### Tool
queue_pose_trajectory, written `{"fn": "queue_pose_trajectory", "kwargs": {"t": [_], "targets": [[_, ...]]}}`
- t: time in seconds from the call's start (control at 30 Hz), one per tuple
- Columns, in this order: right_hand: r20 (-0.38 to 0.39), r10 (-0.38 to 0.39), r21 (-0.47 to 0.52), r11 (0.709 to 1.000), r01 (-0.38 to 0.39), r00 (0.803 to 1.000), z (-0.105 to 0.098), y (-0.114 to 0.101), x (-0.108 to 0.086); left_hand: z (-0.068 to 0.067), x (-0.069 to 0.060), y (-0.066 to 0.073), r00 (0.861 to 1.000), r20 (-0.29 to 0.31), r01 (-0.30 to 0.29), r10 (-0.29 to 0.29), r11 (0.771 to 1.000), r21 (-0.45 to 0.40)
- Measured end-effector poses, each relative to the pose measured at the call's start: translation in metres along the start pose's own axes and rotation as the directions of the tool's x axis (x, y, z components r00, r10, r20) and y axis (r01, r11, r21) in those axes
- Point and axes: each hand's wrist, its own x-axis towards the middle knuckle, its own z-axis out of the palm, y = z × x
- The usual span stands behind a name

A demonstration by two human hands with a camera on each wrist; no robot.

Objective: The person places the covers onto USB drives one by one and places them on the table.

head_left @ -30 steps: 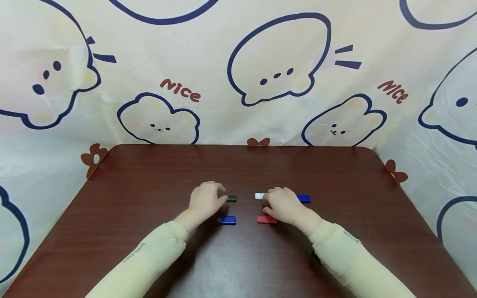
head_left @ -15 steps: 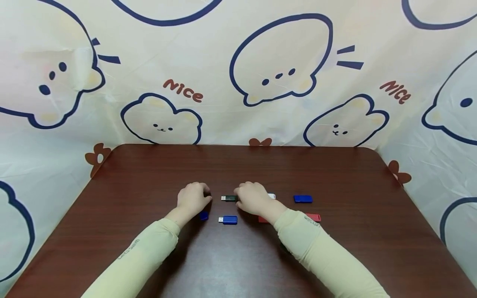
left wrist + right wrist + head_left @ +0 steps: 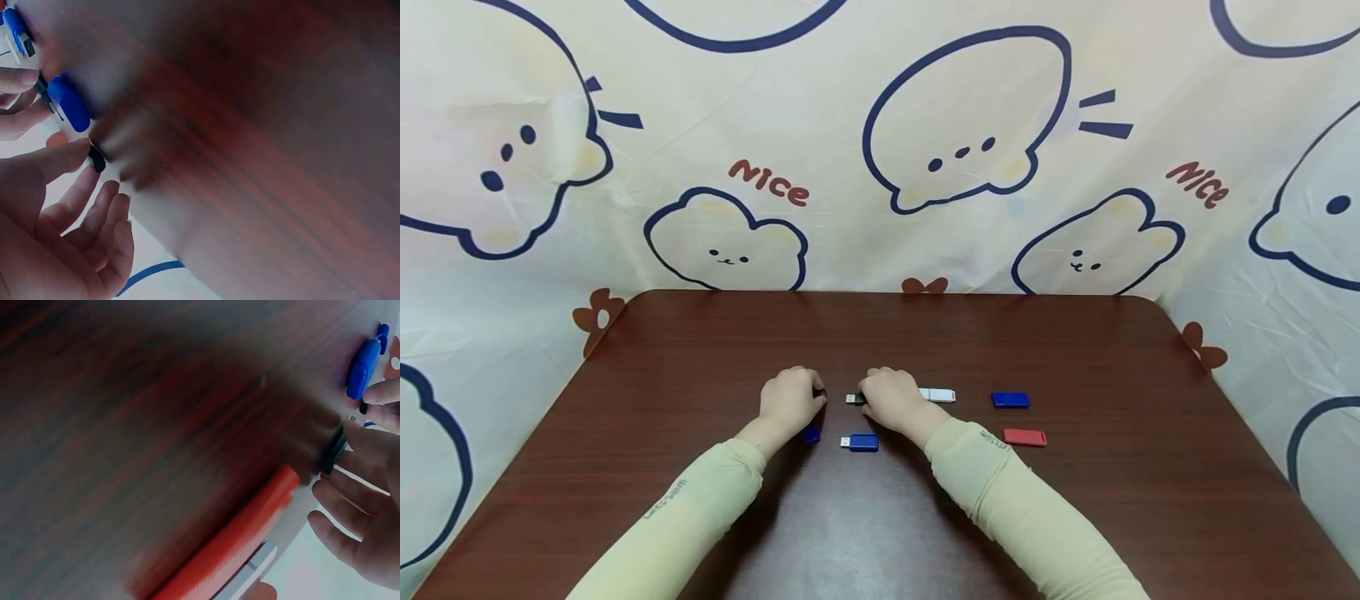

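Note:
My left hand (image 3: pixel 790 403) pinches a small black cap (image 3: pixel 97 159) between thumb and forefinger, low over the table. With its fingertips my right hand (image 3: pixel 892 400) pinches a black USB stick (image 3: pixel 334 452), whose bare metal plug points left toward that cap; cap and stick are apart. Nearer me lies a blue USB stick (image 3: pixel 862 442), plug bare, with a blue cap (image 3: pixel 812 435) to its left. A white USB stick (image 3: pixel 938 395) lies just right of the right hand. Close by in the right wrist view is a red stick (image 3: pixel 237 531), hidden by the forearm in the head view.
On the right of the brown table (image 3: pixel 1075 350) lie a blue piece (image 3: pixel 1010 400) and a red piece (image 3: pixel 1025 437). A white curtain (image 3: pixel 835 125) with cartoon drawings hangs behind the table and along both sides.
My left hand has moved left, and the black stick's plug now shows. From beside the white stick, my right hand has moved left onto the black stick. The loose blue and red pieces stay put.

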Motion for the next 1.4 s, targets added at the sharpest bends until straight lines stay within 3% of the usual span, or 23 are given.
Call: {"fn": "queue_pose_trajectory", "kwargs": {"t": [0.3, 0.5, 0.63, 0.8, 1.0, 1.17, 1.4], "targets": [[-0.011, 0.043, 0.055, 0.998, -0.043, 0.999, 0.003, -0.003, 0.007, -0.003, 0.003, -0.001, 0.998, 0.056, 0.041, -0.039, 0.998, -0.052], [0.026, 0.059, 0.131, 0.989, -0.062, 0.998, 0.002, -0.003, 0.008, -0.003, 0.003, -0.002, 0.996, 0.075, 0.063, -0.055, 0.992, -0.108], [0.051, 0.086, 0.229, 0.969, -0.095, 0.995, 0.0, 0.0, 0.006, -0.002, 0.003, -0.004, 0.994, 0.089, 0.069, -0.057, 0.988, -0.141], [0.082, 0.117, 0.366, 0.92, -0.139, 0.99, -0.003, 0.003, 0.003, -0.004, 0.003, -0.008, 0.994, 0.101, 0.074, -0.053, 0.971, -0.226], [0.088, 0.149, 0.532, 0.829, -0.173, 0.985, -0.006, 0.008, 0.003, -0.006, 0.002, -0.012, 0.993, 0.117, 0.079, -0.035, 0.911, -0.405], [0.105, 0.15, 0.686, 0.705, -0.181, 0.983, -0.005, 0.013, 0.002, -0.007, 0.001, -0.013, 0.991, 0.134, 0.091, -0.023, 0.847, -0.524], [0.123, 0.186, 0.807, 0.553, -0.207, 0.975, -0.001, 0.019, 0.0, -0.009, 0.0, -0.013, 0.978, 0.203, 0.172, -0.05, 0.743, -0.647]]}}
